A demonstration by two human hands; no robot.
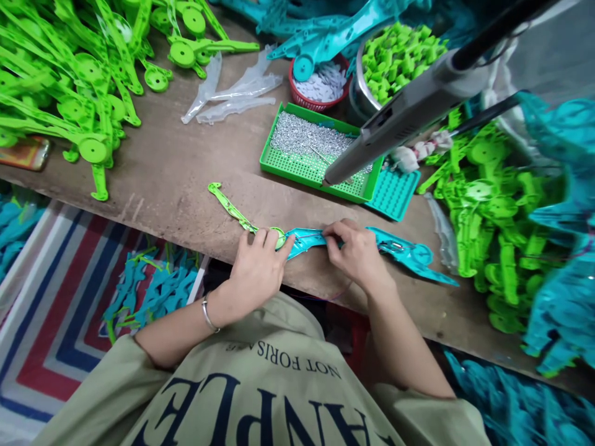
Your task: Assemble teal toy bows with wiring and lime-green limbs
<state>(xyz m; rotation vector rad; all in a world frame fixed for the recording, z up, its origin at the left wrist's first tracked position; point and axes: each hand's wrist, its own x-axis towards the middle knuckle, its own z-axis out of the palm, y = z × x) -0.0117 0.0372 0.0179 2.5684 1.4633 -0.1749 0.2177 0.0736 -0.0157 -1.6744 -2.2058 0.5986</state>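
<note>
A long teal plastic half-shell (304, 240) lies near the table's front edge, its inner side up. A slim green plastic arm (230, 207) with a round end meets it on the left. My left hand (258, 263) holds this joint down, fingers over the round green end and thumb on the teal shell. Over the shell's middle, the fingers of my right hand (356, 251) are pinched together; whatever sits between the fingertips is hidden. A thin dark wire runs in the shell, and a purple one hangs below my right hand. Right of it, teal plastic continues to a pointed end (418, 257).
A grey electric screwdriver (400, 118) hangs over a green tray (320, 179) of small screws. Behind stand a red basket (316, 102) of white pieces and a metal bowl (360, 87) of green pieces. Green parts pile up left (83, 93) and right (493, 204). Clear plastic pieces (237, 102) lie mid-table.
</note>
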